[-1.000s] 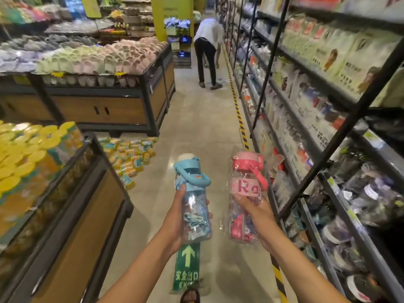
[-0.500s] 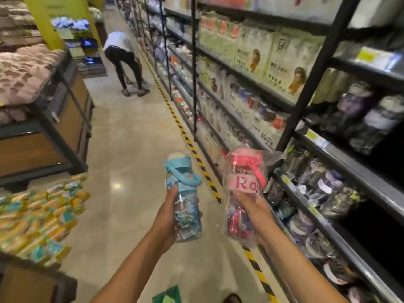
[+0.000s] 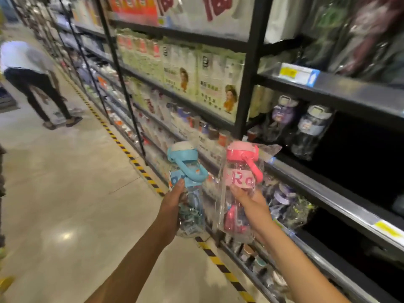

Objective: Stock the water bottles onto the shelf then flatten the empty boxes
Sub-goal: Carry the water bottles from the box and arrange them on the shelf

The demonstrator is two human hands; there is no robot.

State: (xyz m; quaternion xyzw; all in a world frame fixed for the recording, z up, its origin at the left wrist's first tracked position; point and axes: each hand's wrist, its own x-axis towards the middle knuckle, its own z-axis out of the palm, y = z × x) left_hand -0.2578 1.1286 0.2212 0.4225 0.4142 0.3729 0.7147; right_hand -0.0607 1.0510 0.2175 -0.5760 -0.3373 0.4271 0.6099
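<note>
My left hand [image 3: 173, 206] grips a clear water bottle with a blue lid and strap [image 3: 188, 171], held upright over the aisle floor. My right hand [image 3: 251, 203] grips a clear bottle with a pink lid and pink label [image 3: 240, 169], still wrapped in a plastic bag. Both bottles are side by side in front of the black metal shelf [image 3: 310, 189] on the right. Purple and grey wrapped bottles [image 3: 282, 119] stand on that shelf, with dark open space to their right.
Yellow-black hazard tape [image 3: 140, 166] runs along the floor by the shelving. A person [image 3: 32, 77] bends over far up the aisle at left. Packaged goods [image 3: 196, 77] fill the upper shelves. A black upright post [image 3: 249, 84] divides the shelf bays.
The view has swung right toward the shelf and come closer to it. Both hands still hold their bottles, now in front of the shelf with the wrapped bottles.
</note>
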